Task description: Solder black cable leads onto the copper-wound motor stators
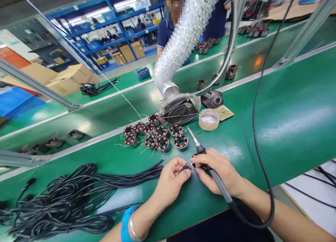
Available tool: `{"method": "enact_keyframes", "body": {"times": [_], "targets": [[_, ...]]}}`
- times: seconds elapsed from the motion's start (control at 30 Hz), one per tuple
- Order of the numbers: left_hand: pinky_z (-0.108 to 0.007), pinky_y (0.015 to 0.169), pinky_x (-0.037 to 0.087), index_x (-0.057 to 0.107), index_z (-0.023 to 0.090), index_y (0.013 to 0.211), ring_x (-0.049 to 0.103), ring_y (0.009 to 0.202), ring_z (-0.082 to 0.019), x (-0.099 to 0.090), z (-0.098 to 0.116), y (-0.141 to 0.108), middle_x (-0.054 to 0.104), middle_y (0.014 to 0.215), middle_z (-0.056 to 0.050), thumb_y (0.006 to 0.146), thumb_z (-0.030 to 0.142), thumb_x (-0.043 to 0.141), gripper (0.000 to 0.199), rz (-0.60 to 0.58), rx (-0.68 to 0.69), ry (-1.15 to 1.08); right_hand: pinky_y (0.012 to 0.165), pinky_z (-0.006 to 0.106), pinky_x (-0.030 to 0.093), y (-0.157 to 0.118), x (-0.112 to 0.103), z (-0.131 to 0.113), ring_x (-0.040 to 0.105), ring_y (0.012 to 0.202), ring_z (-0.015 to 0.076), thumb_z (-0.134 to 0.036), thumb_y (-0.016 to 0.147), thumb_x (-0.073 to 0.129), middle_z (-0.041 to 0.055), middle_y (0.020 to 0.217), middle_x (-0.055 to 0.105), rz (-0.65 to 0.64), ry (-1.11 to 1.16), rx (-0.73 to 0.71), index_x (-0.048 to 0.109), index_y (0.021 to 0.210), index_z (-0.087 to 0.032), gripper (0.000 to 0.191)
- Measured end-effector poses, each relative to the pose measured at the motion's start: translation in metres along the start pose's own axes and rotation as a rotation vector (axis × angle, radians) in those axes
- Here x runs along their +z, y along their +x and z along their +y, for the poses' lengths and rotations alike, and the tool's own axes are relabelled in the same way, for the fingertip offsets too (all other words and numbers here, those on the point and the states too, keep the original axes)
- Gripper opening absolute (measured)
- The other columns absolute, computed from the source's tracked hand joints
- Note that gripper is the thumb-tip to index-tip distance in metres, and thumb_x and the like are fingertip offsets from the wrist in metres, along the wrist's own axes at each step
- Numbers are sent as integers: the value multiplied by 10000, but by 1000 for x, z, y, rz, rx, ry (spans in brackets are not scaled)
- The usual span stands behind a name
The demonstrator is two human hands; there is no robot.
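My left hand (172, 177) pinches thin wires beside a copper-wound stator (194, 161). Around that stator curl the fingers of my right hand (219, 170), which also holds a soldering iron (201, 149) across its palm, the tip pointing up and left. Fingers cover most of the stator. Behind my hands stand several more copper-wound stators (162, 144) with loose wire ends. A bundle of black cables (65, 196) lies to the left, its ends reaching my left hand.
A fume duct (181, 39) with a fan grille (181, 112) hangs behind the stators. Right of it are a round dish (209, 119), a sponge (224, 113) and an iron holder (212, 99). A person (165, 32) is across the bench. The iron's cord loops at right.
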State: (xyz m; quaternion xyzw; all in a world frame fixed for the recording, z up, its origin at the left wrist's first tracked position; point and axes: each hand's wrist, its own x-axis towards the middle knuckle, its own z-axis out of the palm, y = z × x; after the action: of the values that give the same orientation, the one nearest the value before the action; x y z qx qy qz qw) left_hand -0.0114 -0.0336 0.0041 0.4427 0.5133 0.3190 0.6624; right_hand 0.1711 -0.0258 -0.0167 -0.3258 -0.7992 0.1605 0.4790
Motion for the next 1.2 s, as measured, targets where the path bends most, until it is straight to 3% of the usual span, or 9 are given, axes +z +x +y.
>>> {"method": "enact_keyframes", "body": {"times": [0.23,0.47,0.73,0.87,1.0,1.1,1.2], "targets": [[-214,570,317,580,132,715,368,600,-93,-4,-2,4,477,626,33,753,559,707,447,-37,87,146,685,323,466,-6,4,4,586,692,156,-80,845,540,4,808,659,9,59,9,545,1161,-199,338],[-207,400,141,544,170,724,237,370,-39,-9,-4,5,475,514,73,689,548,734,425,33,-76,-18,671,305,501,-11,4,5,600,664,146,-106,850,584,-9,793,657,20,105,39,551,1168,-210,336],[-225,557,334,723,108,712,432,556,-97,-4,2,9,593,586,-6,596,476,828,400,79,-21,5,642,297,522,-13,5,6,583,646,140,-103,871,590,1,796,656,9,85,59,556,1138,-211,290],[-248,595,389,755,122,722,484,578,-127,-3,3,7,635,612,-23,646,456,793,345,42,35,51,631,285,537,-8,2,5,588,684,147,-126,864,609,25,873,667,18,76,89,541,1197,-208,350],[-242,588,398,722,134,706,506,584,-136,-6,1,6,628,618,-18,724,423,731,290,50,128,167,641,286,541,6,-4,4,601,718,156,-124,879,559,50,941,683,-112,71,38,563,1191,-203,322],[-232,579,401,686,134,692,515,591,-135,-6,-4,2,619,618,-20,760,378,698,254,81,167,236,652,276,538,12,-4,1,607,723,154,-89,884,508,38,888,674,-172,96,36,566,1135,-204,282],[-231,526,414,704,124,815,513,530,-122,2,-11,-14,645,670,-44,839,380,604,277,68,105,244,626,273,527,8,3,-5,591,692,159,-76,889,475,15,782,615,-110,32,74,555,1092,-207,255]]}}
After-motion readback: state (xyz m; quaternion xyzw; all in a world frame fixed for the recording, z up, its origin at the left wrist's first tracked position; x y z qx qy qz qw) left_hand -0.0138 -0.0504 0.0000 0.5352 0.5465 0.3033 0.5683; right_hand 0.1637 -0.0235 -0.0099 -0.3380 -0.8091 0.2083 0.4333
